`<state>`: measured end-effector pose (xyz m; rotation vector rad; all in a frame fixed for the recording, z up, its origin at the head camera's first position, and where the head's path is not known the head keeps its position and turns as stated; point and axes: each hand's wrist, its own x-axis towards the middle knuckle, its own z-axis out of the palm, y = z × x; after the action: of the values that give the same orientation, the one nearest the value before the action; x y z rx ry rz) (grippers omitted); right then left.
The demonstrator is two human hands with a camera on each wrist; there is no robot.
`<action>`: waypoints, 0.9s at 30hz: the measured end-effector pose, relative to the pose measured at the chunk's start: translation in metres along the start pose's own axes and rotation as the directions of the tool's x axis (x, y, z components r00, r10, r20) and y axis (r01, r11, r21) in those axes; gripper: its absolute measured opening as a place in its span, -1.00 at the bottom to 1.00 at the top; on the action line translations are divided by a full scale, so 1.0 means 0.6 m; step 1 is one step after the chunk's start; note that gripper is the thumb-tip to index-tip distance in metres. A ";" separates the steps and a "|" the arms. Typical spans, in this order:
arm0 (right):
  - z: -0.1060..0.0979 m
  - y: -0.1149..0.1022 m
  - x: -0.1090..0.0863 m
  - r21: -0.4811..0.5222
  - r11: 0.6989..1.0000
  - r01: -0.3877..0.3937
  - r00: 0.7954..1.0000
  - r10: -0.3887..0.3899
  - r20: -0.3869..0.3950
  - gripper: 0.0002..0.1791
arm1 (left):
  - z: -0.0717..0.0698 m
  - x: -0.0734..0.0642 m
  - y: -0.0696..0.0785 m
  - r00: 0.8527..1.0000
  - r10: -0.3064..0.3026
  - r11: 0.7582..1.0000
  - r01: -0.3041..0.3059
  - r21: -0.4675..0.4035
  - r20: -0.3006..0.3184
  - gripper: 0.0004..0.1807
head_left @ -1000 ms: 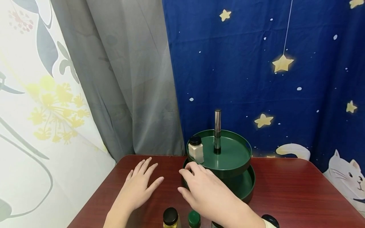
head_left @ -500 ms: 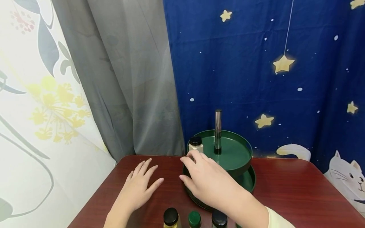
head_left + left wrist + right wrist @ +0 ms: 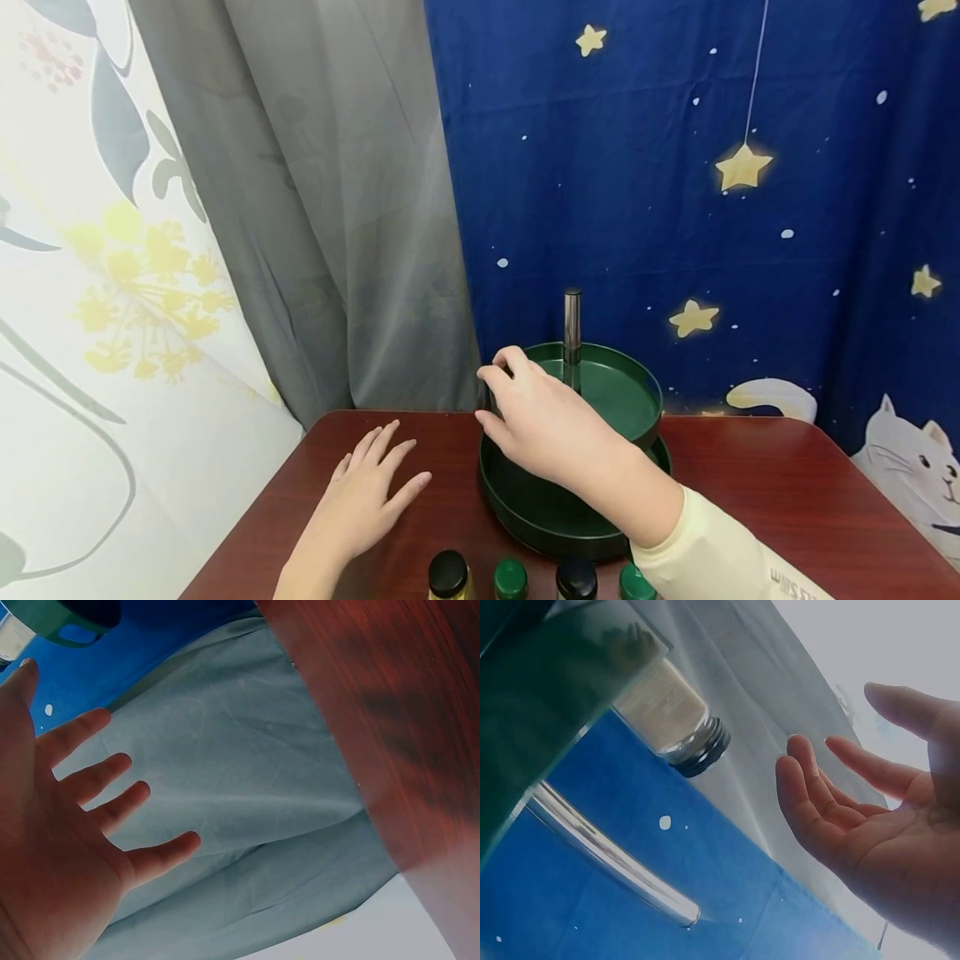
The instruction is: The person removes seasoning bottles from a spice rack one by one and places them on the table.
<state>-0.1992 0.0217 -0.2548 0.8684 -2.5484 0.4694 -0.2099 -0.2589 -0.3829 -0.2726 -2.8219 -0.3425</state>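
My right hand (image 3: 543, 417) is over the left side of the two-tier green turntable tray (image 3: 622, 392), its fingers loosely bent. In the right wrist view a gap shows between that hand (image 3: 877, 802) and a square glass jar (image 3: 664, 709) of pale powder with a black lid. The jar stands on the upper tier; in the head view my right hand hides it. My left hand (image 3: 360, 492) is spread left of the tray, over the table, holding nothing. The left wrist view shows its fingers (image 3: 112, 776) apart and straight.
A black-capped jar (image 3: 448, 573), a green-capped jar (image 3: 511, 577), another dark-capped jar (image 3: 576, 577) and another green cap (image 3: 636, 582) line the table's near side. A metal post (image 3: 572, 321) rises from the tray. Curtains (image 3: 397, 208) hang behind the dark red table (image 3: 750, 483).
My right hand has moved up and forward, from in front of the tray to over the jar on its upper tier, covering it in the head view. The left hand has stayed put.
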 end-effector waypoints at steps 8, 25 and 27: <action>-0.008 0.016 0.030 -0.005 0.998 -0.056 0.998 0.056 -0.041 -0.44 | 0.003 0.002 -0.002 1.000 0.006 1.000 -0.006 -0.004 -0.005 -0.19; 0.035 0.061 0.078 -0.134 0.966 -0.221 0.975 0.224 0.006 -0.21 | 0.010 0.001 0.000 1.000 0.012 1.000 -0.012 -0.010 -0.012 -0.17; 0.039 0.063 0.080 -0.141 0.963 -0.227 0.972 0.233 0.024 -0.20 | 0.010 0.001 0.000 1.000 0.011 1.000 -0.012 -0.015 -0.011 -0.16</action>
<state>-0.2645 0.0158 -0.2590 0.5401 -2.6961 0.3407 -0.2123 -0.2573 -0.3885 -0.2892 -2.8072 -0.3613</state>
